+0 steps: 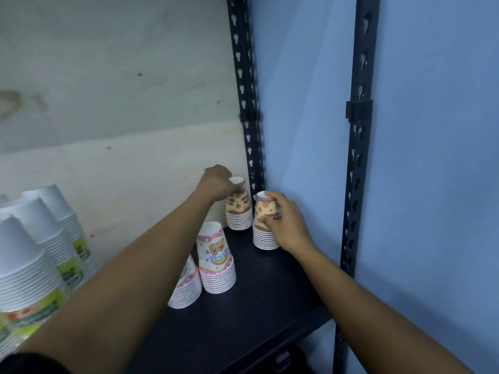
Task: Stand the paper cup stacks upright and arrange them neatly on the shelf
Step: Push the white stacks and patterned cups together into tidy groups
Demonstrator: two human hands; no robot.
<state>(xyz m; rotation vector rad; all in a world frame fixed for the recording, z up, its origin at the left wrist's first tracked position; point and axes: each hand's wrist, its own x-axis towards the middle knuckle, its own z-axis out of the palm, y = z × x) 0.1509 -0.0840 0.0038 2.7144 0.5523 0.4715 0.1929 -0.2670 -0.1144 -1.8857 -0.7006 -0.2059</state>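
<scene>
Cup stacks stand mouth-down at the shelf's (251,306) back corner, the left hand (216,182) pinching the rear orange stack (239,211) and the right hand (283,222) gripping its neighbour (263,238), seemingly to line them up.

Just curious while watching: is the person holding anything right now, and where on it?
Yes. The left hand grips the top cup of the back cup stack; the right hand grips the nearer stack around its upper cup.
</scene>
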